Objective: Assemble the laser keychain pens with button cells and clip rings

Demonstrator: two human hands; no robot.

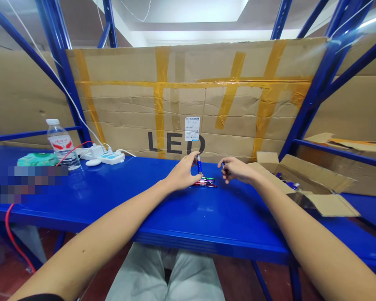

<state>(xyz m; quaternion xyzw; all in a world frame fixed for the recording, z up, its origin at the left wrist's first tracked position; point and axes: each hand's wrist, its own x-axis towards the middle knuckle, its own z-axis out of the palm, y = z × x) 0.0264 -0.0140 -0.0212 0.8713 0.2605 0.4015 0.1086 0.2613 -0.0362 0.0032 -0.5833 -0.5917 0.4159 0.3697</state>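
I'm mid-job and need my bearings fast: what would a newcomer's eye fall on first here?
The left hand holds a small blue metal cylinder upright by a little pile of coloured cylinders at the middle of the blue metal shelf, and the right hand beside it pinches a small dark piece. Behind stands a taped brown cardboard sheet printed LED.

Left hand (183, 173) pinching with fingertips (194, 156), right hand (236, 170) loosely curled, close together, both forearms (134, 207) extended forward

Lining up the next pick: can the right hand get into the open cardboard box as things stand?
Probably yes: the cardboard box sits open just beside the right hand, nothing between, though that hand pinches a small dark piece.
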